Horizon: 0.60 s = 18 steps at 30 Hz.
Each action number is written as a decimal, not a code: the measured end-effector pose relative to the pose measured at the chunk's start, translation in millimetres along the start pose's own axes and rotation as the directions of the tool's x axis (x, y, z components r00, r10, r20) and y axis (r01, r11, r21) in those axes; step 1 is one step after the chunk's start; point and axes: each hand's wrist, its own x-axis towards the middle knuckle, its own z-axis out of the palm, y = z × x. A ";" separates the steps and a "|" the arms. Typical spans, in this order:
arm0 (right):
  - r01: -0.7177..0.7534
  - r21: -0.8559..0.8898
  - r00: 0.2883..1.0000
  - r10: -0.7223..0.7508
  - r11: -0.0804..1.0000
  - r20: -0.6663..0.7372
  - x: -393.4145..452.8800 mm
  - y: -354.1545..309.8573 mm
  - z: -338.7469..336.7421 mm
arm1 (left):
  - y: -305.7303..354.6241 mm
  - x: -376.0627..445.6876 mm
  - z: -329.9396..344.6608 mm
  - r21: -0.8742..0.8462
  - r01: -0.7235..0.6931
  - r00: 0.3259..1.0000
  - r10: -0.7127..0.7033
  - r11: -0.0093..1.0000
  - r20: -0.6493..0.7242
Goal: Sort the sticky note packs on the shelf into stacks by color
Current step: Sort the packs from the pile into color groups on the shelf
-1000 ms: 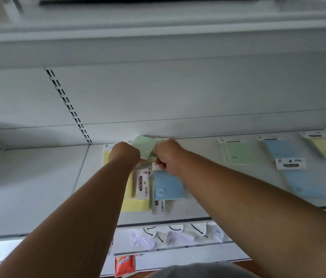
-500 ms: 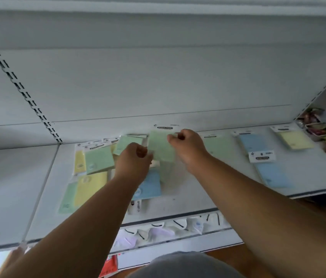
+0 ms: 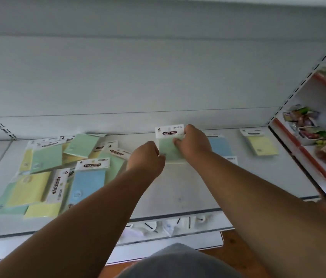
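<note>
From the head view, both hands were on one green pack [image 3: 169,150] lying over the green stack at about twelve o'clock on the shelf [image 3: 178,197]: the right hand [image 3: 195,144] pinched its right edge, while the left hand [image 3: 147,157] was curled at its left edge, its grip hidden. The unsorted heap [image 3: 58,169] sprawled at nine o'clock, with blue packs [image 3: 219,146] and a yellow pack [image 3: 262,144] toward two o'clock. I reckoned the slick wrapper could skid askew on release, or the left forearm might brush the heap.
</note>
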 end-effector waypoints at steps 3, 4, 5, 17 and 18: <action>0.022 -0.080 0.998 -0.026 0.997 -0.049 3.1 2.8 -5.0 | 9.5 -1.1 4.8 -0.014 0.052 0.997 -0.053 0.999 -0.054; 0.040 -0.094 0.996 -0.047 0.995 -0.074 1.8 3.4 -7.5 | 11.6 -2.4 5.5 -0.039 0.067 0.995 -0.069 0.997 -0.066; 0.070 -0.092 0.993 -0.079 0.993 -0.092 -0.3 4.4 -9.1 | 12.8 -4.8 5.5 -0.062 0.078 0.993 -0.083 0.995 -0.081; 0.502 0.140 0.846 -0.519 0.853 0.124 -77.7 -51.9 33.0 | -89.6 -84.8 -46.1 0.008 0.260 0.883 -0.235 0.966 -0.406; 0.527 0.112 0.830 -0.538 0.843 0.144 -83.6 -60.4 36.1 | -103.3 -88.9 -52.8 0.027 0.282 0.879 -0.247 0.959 -0.407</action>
